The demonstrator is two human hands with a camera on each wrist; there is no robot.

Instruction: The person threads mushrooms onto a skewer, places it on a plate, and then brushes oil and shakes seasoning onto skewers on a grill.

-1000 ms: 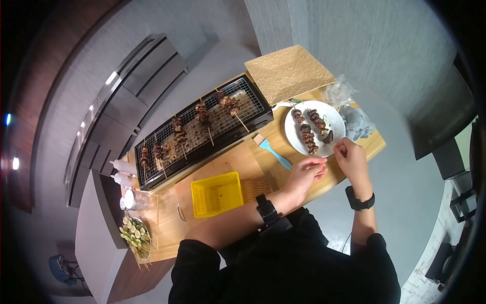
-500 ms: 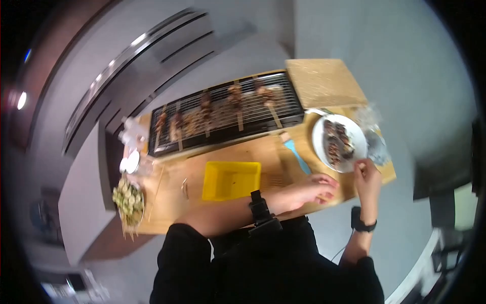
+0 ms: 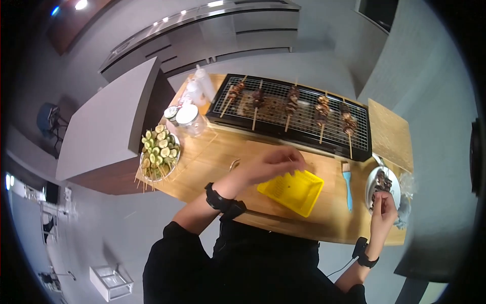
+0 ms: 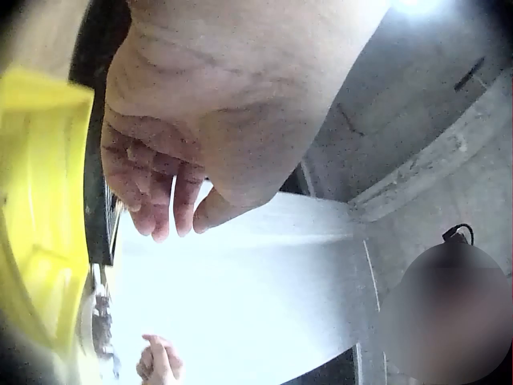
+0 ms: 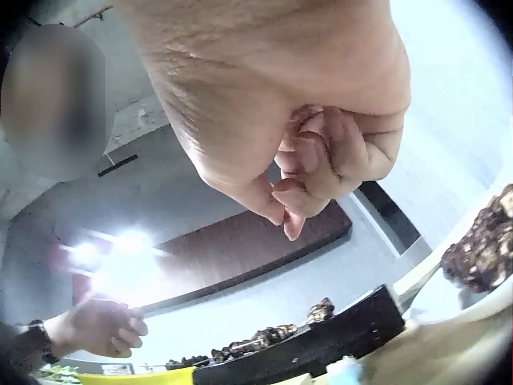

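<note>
In the head view my left hand hovers over the yellow basket, its fingers loosely bent and holding nothing. The left wrist view shows that hand with fingers hanging relaxed beside the basket. At the near edge of the white plate is my right hand, partly covering the meat skewers. Its fingers are curled, the thumb meeting a fingertip, with nothing visible in the grip of the hand in the right wrist view.
A black grill with several meat skewers spans the table's back. Sliced-vegetable skewers lie on a plate at left, near a glass jar and squeeze bottles. A blue brush lies right of the basket; a gold board is behind the plate.
The head view has turned left. My left hand has moved leftward from near the white plate to above the yellow basket, while my right hand stays by the plate.
</note>
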